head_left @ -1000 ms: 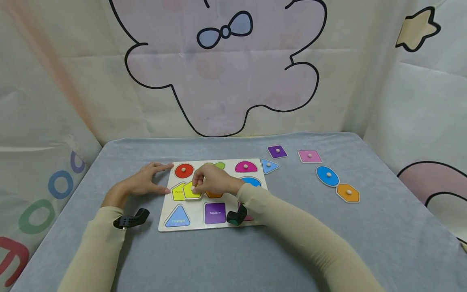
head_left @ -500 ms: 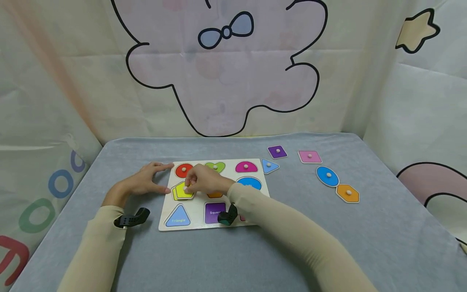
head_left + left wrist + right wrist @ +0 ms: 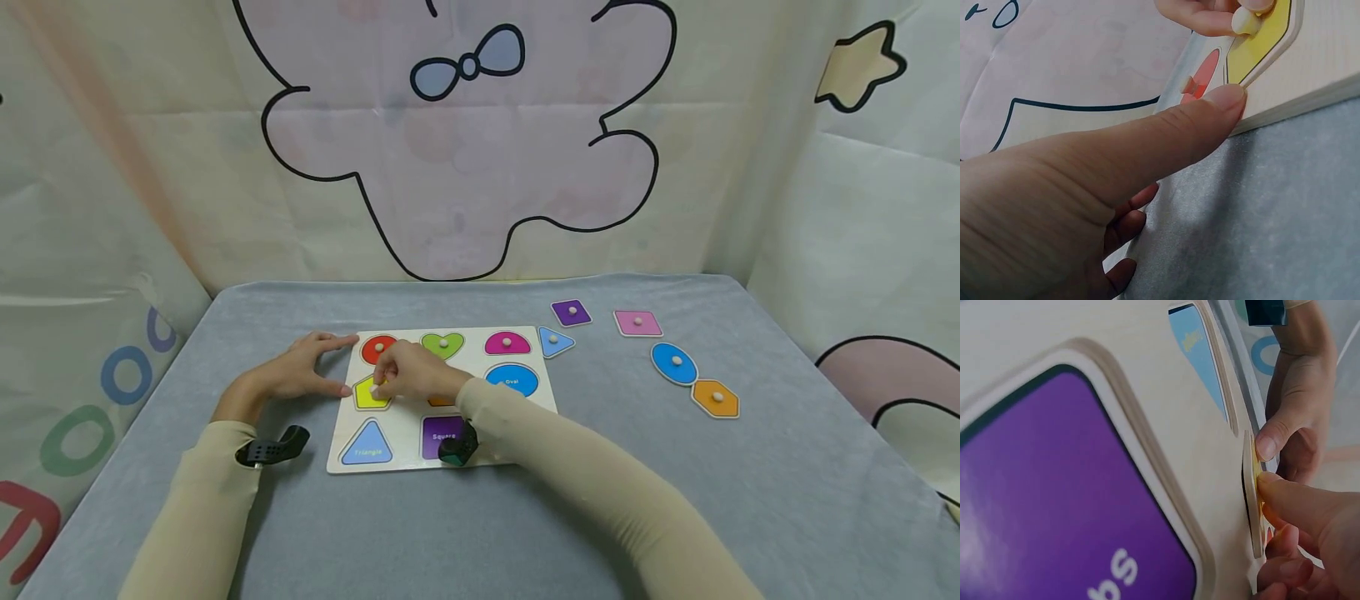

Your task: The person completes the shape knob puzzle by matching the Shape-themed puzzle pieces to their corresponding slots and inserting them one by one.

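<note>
A white shape-puzzle board (image 3: 405, 450) lies on the blue-grey cloth. My right hand (image 3: 416, 372) pinches the white knob of a yellow pentagon piece (image 3: 363, 398) over the board's left middle recess. In the right wrist view, the edge of the pentagon piece (image 3: 1249, 494) stands above the board's surface. My left hand (image 3: 292, 369) is spread at the board's left edge, thumb and index fingertip touching it. The left wrist view puts its thumb (image 3: 1210, 112) against the board's edge, close to the pentagon piece (image 3: 1266, 47). The right hand and sleeve hide part of the middle and lower right recesses.
Red circle (image 3: 372, 350), green heart (image 3: 435, 342) and magenta half-circle (image 3: 507, 342) pieces sit in the board's top row. To the right lie loose knobbed pieces: a light blue triangle (image 3: 551, 342), purple rhombus (image 3: 567, 316), pink piece (image 3: 637, 327), blue oval (image 3: 667, 367) and orange hexagon (image 3: 712, 407).
My right hand has moved left with the yellow pentagon piece, which now covers the yellow recess it overlapped before. The green heart has come into fuller view. My left hand has stayed put.
</note>
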`<action>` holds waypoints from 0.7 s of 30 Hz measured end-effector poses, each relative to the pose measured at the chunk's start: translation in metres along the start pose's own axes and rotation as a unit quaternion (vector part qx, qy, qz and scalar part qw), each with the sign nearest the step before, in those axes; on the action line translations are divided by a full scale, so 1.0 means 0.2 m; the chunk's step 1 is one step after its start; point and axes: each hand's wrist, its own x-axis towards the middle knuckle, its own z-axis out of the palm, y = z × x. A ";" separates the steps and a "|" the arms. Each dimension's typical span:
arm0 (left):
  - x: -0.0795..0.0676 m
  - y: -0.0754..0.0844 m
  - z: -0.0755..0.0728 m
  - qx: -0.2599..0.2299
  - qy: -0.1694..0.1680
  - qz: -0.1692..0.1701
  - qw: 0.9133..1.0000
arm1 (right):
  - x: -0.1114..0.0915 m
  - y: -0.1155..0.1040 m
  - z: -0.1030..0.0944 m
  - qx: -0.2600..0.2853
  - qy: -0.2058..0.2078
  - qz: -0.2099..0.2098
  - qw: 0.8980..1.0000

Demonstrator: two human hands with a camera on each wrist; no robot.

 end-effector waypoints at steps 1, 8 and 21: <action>0.00 0.00 0.00 -0.001 0.001 0.001 1.000 | 0.00 0.00 0.00 0.000 0.001 0.001 1.000; 0.01 0.00 0.00 0.001 0.002 0.000 1.000 | 0.01 0.01 0.01 0.000 -0.006 0.015 1.000; 0.01 0.00 0.01 0.009 0.000 -0.005 1.000 | 0.02 -0.01 0.00 0.008 -0.029 0.026 0.999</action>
